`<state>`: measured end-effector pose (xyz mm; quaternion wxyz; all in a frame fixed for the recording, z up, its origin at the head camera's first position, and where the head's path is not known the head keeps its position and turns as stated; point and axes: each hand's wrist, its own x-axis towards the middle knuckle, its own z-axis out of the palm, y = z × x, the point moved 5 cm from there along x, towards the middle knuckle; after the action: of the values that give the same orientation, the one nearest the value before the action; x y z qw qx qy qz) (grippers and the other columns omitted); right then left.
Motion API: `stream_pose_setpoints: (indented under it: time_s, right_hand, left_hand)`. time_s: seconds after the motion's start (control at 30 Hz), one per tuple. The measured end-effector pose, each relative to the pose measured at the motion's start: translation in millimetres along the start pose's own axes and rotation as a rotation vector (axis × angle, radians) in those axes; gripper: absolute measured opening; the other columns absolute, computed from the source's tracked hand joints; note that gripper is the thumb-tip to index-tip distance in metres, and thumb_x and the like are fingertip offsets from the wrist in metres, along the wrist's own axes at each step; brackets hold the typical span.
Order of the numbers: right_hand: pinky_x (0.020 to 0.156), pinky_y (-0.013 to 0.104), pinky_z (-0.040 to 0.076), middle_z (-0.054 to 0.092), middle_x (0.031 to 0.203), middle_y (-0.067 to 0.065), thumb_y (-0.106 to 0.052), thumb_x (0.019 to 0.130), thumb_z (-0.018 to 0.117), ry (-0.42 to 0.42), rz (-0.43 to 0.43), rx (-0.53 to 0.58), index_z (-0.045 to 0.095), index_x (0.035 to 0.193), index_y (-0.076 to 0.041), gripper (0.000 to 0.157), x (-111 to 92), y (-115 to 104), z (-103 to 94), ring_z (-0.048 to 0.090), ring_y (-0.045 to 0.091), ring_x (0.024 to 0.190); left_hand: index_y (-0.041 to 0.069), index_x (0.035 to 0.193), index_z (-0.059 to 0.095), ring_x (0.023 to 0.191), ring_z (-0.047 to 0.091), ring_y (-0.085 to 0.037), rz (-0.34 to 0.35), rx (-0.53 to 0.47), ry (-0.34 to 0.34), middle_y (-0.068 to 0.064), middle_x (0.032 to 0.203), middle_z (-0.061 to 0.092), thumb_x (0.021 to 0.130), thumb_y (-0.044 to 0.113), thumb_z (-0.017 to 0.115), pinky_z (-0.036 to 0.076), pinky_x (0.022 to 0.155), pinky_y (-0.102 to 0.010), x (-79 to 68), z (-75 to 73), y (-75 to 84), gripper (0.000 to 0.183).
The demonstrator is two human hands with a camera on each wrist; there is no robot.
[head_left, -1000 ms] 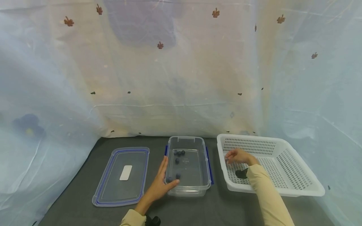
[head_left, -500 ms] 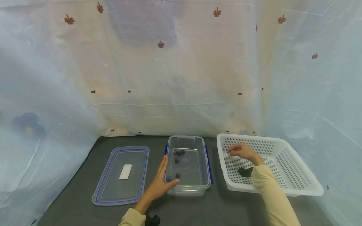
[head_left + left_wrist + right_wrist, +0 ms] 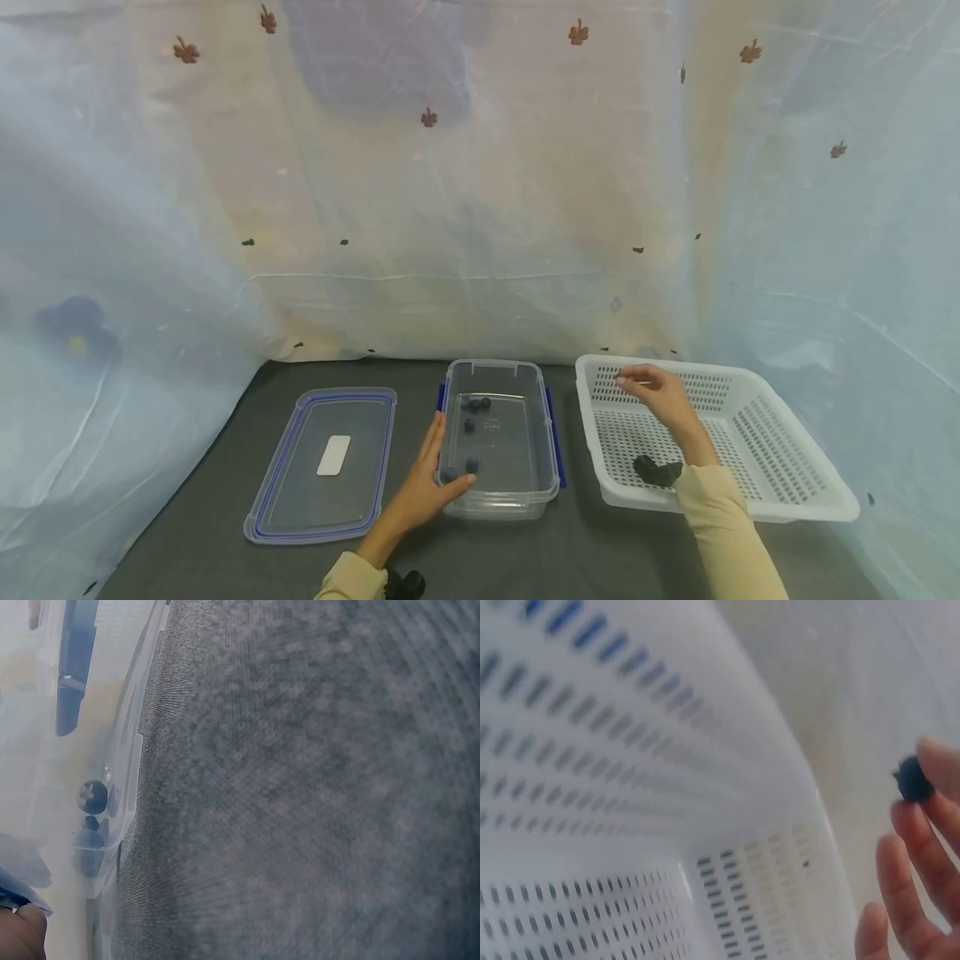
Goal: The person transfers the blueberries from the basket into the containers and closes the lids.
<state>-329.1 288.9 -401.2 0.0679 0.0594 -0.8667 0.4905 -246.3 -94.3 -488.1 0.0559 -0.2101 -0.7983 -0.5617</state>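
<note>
My right hand is raised over the far left part of the white plastic basket. Thumb and fingertips pinch a dark blueberry, plain in the right wrist view. With fingers straight, my left hand rests along the left side of a clear food container, its thumb lying over the near left corner. Several blueberries lie on the container's floor, mostly toward its left side. In the left wrist view, a fingertip shows by the container's blue clip.
Left of the container, a clear lid with a blue seal and a white label lies flat on the dark grey tabletop. Patterned sheeting hangs behind and at both sides.
My right hand has risen from the basket's floor, moving away from me and slightly right with the blueberry between its fingertips. The left hand and container have stayed put.
</note>
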Motion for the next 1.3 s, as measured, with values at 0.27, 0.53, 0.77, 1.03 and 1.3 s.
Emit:
stream_pose_setpoints:
  time_s: [0.27,0.53,0.77,1.03,1.3]
  right_hand:
    - [0.085,0.039,0.044,0.064,0.111,0.013,-0.032,0.092,0.069,0.24,-0.025,0.073,0.064,0.117,-0.001,0.04,-22.4,-20.0,1.9,0.058,0.017,0.099]
    - [0.079,0.022,0.045,0.066,0.104,0.0,-0.032,0.091,0.07,0.353,-0.019,0.166,0.065,0.114,-0.002,0.038,-43.5,-35.3,10.2,0.059,0.008,0.093]
    - [0.074,0.02,0.047,0.067,0.096,0.002,-0.023,0.091,0.071,0.351,-0.053,0.266,0.066,0.11,0.001,0.031,-58.0,-55.0,25.5,0.061,0.012,0.087]
    - [0.072,0.022,0.048,0.067,0.098,0.008,-0.014,0.089,0.073,0.306,-0.127,0.324,0.068,0.11,0.001,0.027,-67.5,-69.4,52.5,0.062,0.014,0.087]
    - [0.074,0.023,0.051,0.067,0.101,0.012,-0.011,0.089,0.072,0.227,-0.138,0.37,0.069,0.115,-0.001,0.028,-67.1,-77.1,92.6,0.063,0.016,0.088]
  left_hand:
    - [0.004,0.155,0.009,0.144,0.004,-0.037,-0.003,0.007,0.002,-0.013,0.161,0.0,0.083,0.025,0.075,0.011,0.106,-0.066,0.7,0.7,0.4,0.101]
    - [-0.007,0.152,0.009,0.142,0.005,-0.044,-0.011,-0.023,0.006,-0.024,0.158,0.001,0.082,0.013,0.073,0.012,0.105,-0.068,-1.3,-2.9,28.9,0.096]
    - [-0.002,0.154,0.008,0.143,0.005,-0.042,-0.011,-0.014,-0.003,-0.02,0.16,0.0,0.083,0.016,0.074,0.015,0.105,-0.067,-0.4,-1.9,18.5,0.098]
    - [0.005,0.156,0.008,0.144,0.004,-0.039,0.019,0.0,-0.006,-0.015,0.161,-0.001,0.084,0.027,0.074,0.015,0.105,-0.066,0.4,0.6,-0.2,0.1]
    - [0.006,0.156,0.006,0.144,0.003,-0.037,0.008,0.002,-0.006,-0.013,0.161,-0.001,0.085,0.026,0.074,0.013,0.106,-0.066,-0.3,0.4,1.1,0.099]
